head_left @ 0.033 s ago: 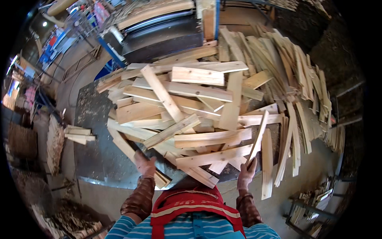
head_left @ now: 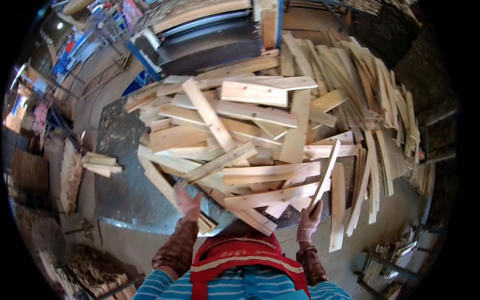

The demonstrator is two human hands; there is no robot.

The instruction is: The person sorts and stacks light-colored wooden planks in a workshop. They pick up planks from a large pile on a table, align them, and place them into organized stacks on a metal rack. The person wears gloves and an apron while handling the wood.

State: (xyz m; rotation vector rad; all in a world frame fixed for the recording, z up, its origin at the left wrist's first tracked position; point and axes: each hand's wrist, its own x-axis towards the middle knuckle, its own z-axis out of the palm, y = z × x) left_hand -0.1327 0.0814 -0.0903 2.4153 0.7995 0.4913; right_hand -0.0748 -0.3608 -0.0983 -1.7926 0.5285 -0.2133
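Note:
A loose heap of pale wooden boards lies in front of me on a dark metal table. My right hand, in a light glove, grips the near end of a narrow board, which slants up and away at the heap's right side. At the near left, my gloved left hand is slightly blurred, its thumb apart from its fingers. It is beside a long slanting board at the heap's left edge; whether they touch is unclear. Both forearms wear brown patterned sleeves.
Behind the heap stands a machine with a metal roller and a dark front plate. More boards are piled at the far right. Short boards lie left of the table, and a rack with wood stands at lower right.
The whole view has shifted slightly, with the heap a little farther right. My left hand has moved slightly right from the slanting board. My right hand keeps hold of the narrow board.

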